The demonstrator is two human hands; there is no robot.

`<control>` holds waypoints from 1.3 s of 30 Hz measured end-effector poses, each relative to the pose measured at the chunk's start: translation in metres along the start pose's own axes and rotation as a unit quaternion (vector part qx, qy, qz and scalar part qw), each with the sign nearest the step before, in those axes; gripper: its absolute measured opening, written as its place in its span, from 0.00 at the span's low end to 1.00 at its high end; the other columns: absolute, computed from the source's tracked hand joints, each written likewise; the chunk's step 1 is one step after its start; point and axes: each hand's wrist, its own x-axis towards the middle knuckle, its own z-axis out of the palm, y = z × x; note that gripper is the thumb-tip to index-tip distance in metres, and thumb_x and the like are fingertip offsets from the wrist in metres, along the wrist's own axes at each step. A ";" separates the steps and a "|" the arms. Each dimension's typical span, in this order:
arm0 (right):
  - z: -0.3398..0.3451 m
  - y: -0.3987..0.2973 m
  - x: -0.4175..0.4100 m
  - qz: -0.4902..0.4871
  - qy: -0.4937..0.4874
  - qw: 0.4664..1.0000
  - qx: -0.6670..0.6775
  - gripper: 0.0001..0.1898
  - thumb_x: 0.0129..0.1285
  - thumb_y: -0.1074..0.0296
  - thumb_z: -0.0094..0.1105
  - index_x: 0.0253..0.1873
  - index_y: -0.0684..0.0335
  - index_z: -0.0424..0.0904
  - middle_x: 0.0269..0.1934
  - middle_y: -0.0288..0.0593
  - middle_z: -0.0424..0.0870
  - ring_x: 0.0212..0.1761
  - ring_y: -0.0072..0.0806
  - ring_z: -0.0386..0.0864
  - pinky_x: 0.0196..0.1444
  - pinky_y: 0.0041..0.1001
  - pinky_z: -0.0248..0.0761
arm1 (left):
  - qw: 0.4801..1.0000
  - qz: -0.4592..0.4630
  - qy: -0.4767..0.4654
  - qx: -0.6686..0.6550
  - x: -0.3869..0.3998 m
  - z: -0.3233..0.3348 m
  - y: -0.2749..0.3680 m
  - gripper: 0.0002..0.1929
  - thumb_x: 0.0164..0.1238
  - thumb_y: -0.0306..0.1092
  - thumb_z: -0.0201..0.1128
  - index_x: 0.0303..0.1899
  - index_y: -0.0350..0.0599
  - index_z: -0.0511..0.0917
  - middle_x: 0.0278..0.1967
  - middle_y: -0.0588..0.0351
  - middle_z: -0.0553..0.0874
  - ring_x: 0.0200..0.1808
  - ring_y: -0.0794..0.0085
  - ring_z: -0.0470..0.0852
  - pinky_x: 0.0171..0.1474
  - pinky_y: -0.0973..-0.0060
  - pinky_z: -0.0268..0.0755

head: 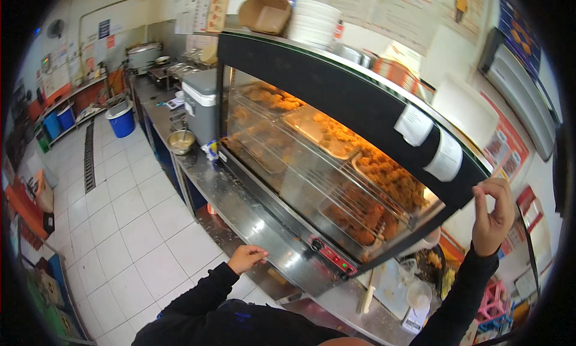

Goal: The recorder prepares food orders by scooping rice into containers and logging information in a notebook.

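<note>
A glass-fronted heated food display cabinet [355, 98] fills the middle, with trays of fried chicken [384, 175] on its lit upper shelf and more pieces below. My right hand [492, 217] is raised beside the cabinet's upper right corner, fingers curled towards the thumb. Whether it pinches anything is unclear; a thin pale strip shows just above it. Two paper slips [443, 154] hang from the black top panel, left of that hand. My left hand [247, 259] hovers by the front edge of the steel counter [258, 224], thumb against the fingers, nothing visible in it.
A knife [368, 296] lies at lower right near a white cutting board [390, 278] and a small scale [415, 319]. Left of the cabinet stand a grey cooler box [200, 105] and a metal bowl [181, 142]. A blue bucket [121, 123] is on the tiled floor.
</note>
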 end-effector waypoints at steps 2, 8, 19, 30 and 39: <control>0.029 -0.022 0.026 -0.059 -0.061 0.995 0.045 0.12 0.41 0.74 0.68 0.26 0.66 0.71 0.29 0.44 0.75 0.32 0.32 0.73 0.35 0.24 0.64 | 0.998 0.011 0.035 0.045 0.002 -0.020 0.002 0.12 0.62 0.39 0.61 0.37 0.39 0.79 0.31 0.58 0.83 0.34 0.79 0.79 0.34 0.82 0.69; 0.137 -0.092 0.074 -0.182 -0.157 0.969 0.063 0.12 0.44 0.71 0.67 0.35 0.64 0.77 0.34 0.45 0.76 0.34 0.39 0.74 0.36 0.32 0.68 | 0.987 0.014 0.159 -0.031 -0.014 -0.104 -0.007 0.12 0.58 0.40 0.65 0.34 0.39 0.81 0.28 0.60 0.82 0.27 0.82 0.75 0.29 0.83 0.67; 0.259 -0.120 0.252 -0.142 -0.124 0.982 -0.007 0.09 0.53 0.65 0.61 0.34 0.64 0.78 0.30 0.44 0.78 0.29 0.31 0.74 0.33 0.27 0.68 | 0.976 0.150 0.155 0.010 0.064 -0.262 0.051 0.07 0.53 0.31 0.69 0.28 0.39 0.80 0.33 0.60 0.78 0.31 0.83 0.74 0.35 0.83 0.68; 0.418 0.009 0.496 -0.005 -0.242 0.945 -0.220 0.21 0.49 0.49 0.63 0.41 0.60 0.81 0.37 0.49 0.82 0.36 0.39 0.80 0.42 0.32 0.73 | 0.957 0.126 0.182 -0.187 0.069 -0.343 0.092 0.09 0.60 0.32 0.62 0.40 0.41 0.74 0.35 0.60 0.80 0.36 0.79 0.78 0.35 0.83 0.68; 0.496 -0.001 0.515 0.080 -0.480 0.839 -0.242 0.36 0.48 0.40 0.62 0.55 0.64 0.71 0.45 0.50 0.79 0.43 0.38 0.77 0.40 0.32 0.73 | 0.926 -0.030 0.313 -0.209 0.064 -0.346 0.055 0.14 0.65 0.45 0.56 0.41 0.45 0.72 0.39 0.58 0.80 0.37 0.73 0.79 0.35 0.75 0.70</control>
